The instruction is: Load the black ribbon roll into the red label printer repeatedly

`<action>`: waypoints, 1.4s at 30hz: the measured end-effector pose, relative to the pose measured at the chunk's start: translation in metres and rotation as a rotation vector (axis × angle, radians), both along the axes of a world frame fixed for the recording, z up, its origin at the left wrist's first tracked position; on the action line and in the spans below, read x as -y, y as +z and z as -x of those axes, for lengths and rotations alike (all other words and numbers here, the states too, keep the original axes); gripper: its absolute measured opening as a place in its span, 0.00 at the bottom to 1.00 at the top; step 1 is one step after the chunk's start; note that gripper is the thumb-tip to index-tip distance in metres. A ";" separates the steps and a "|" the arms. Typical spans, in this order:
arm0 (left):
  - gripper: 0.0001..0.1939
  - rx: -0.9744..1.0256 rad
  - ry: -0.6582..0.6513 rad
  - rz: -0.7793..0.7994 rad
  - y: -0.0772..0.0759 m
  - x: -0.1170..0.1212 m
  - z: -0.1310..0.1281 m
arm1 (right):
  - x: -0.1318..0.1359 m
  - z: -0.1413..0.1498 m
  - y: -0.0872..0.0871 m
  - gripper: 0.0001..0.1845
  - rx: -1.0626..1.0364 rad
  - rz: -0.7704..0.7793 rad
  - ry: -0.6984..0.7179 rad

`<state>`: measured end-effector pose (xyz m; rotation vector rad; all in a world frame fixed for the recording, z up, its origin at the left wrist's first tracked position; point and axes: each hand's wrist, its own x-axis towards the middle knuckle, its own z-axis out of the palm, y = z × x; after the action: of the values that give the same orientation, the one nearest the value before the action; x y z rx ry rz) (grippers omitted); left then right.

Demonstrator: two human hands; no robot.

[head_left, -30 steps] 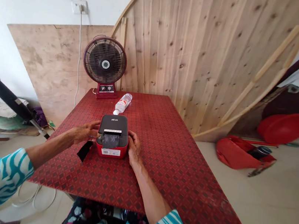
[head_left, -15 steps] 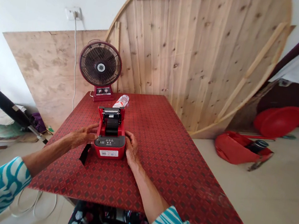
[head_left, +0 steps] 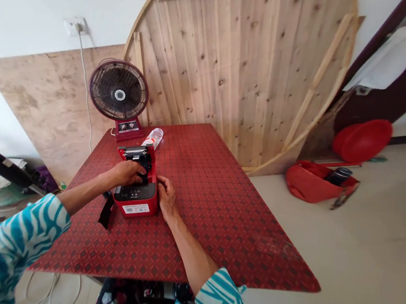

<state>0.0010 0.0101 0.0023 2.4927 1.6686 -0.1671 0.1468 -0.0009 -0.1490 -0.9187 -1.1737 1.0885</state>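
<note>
A red and black label printer [head_left: 136, 193] stands on the table with its lid raised and a white sticker on its near face. My left hand [head_left: 130, 172] reaches into the compartment from the left, its fingers bent down over the black part inside. What those fingertips hold, if anything, is hidden. Against the printer's right side, my right hand [head_left: 166, 196] has its fingers curved along the casing. A black strap-like piece [head_left: 106, 211] lies by the printer's left side. Behind the raised lid, a clear plastic bottle [head_left: 154, 137] lies on its side.
The table [head_left: 216, 215] has a red patterned cover. At its back left corner stands a small fan [head_left: 118, 96]. A large round wooden board [head_left: 232, 60] leans against the wall. On the floor to the right are a red bag [head_left: 307, 183] and a red basin [head_left: 367, 141].
My left hand has left the printer's left side and moved into its compartment. My right hand stays at the right side. The view has turned slightly to the right.
</note>
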 end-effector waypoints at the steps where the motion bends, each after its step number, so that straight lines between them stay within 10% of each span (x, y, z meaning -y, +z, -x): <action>1: 0.15 -0.075 0.001 0.004 -0.003 -0.005 -0.003 | 0.000 0.001 0.001 0.16 -0.005 -0.001 0.002; 8: 0.17 -0.271 0.022 -0.049 -0.008 -0.006 -0.011 | -0.002 0.002 0.002 0.16 -0.018 0.008 -0.006; 17: 0.20 -0.180 0.031 -0.071 0.022 0.014 -0.002 | -0.003 -0.001 0.001 0.16 0.027 -0.002 -0.011; 22: 0.18 0.274 0.005 -0.180 0.050 0.051 0.025 | -0.003 -0.003 0.000 0.17 0.041 -0.010 0.013; 25: 0.26 0.561 0.204 -0.292 0.056 0.086 0.065 | -0.003 -0.003 -0.004 0.17 0.033 -0.011 0.019; 31: 0.24 0.847 0.577 -0.307 -0.014 0.135 0.138 | -0.003 -0.005 -0.008 0.16 0.009 0.025 0.016; 36: 0.20 0.806 0.635 -0.200 -0.084 0.135 0.142 | 0.001 -0.007 -0.003 0.16 -0.013 0.049 0.036; 42: 0.22 0.710 0.555 -0.140 -0.082 0.136 0.141 | 0.001 -0.007 -0.004 0.17 -0.019 0.058 0.042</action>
<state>-0.1398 -0.1262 -0.0797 1.7184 1.9447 0.8064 0.1538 -0.0022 -0.1531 -0.9303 -1.1552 1.1679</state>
